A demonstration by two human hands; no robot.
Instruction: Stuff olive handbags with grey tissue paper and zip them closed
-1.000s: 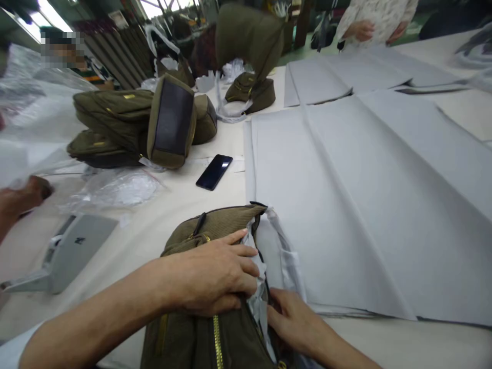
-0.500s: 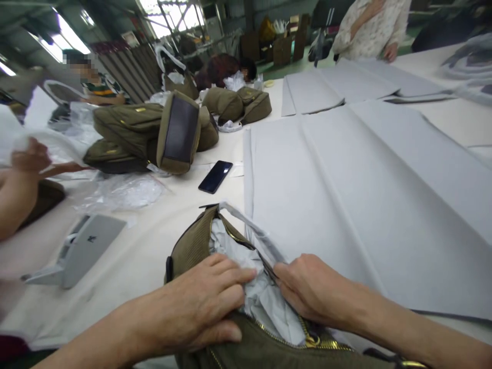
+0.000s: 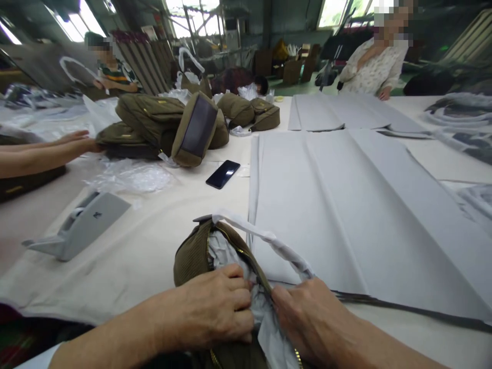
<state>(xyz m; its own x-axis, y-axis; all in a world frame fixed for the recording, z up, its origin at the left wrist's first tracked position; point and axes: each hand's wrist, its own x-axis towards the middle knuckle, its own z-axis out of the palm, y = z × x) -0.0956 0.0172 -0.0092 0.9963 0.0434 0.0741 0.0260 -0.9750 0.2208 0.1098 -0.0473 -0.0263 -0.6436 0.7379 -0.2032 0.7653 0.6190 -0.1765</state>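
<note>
An olive-green bag (image 3: 191, 259) lies in front of me with its brass zipper open. Crumpled pale paper stuffing (image 3: 223, 249) fills the opening, and a white-wrapped strap (image 3: 265, 234) arches along its right side. My left hand (image 3: 221, 310) rests over the left edge, fingers curled in against the paper; its fingertips are partly hidden. With thumb and fingers closed, my right hand (image 3: 307, 318) grips the right zipper edge of the bag. The lower part of the bag is covered by my hands and cut off by the frame.
Large grey-white sheets (image 3: 295, 205) are stacked to the right. A black phone (image 3: 223, 174) and a grey tape dispenser (image 3: 94, 220) lie ahead and left. Beyond are piled olive bags (image 3: 149, 120) and clear plastic (image 3: 138, 177). A co-worker's arms (image 3: 46, 156) reach in from the left; other people stand farther back.
My left fingers have curled from lying stretched over the paper to bending into the opening. The bag's edges are closer together, and the strap arches higher. The co-worker's arms have reached toward the piled bags.
</note>
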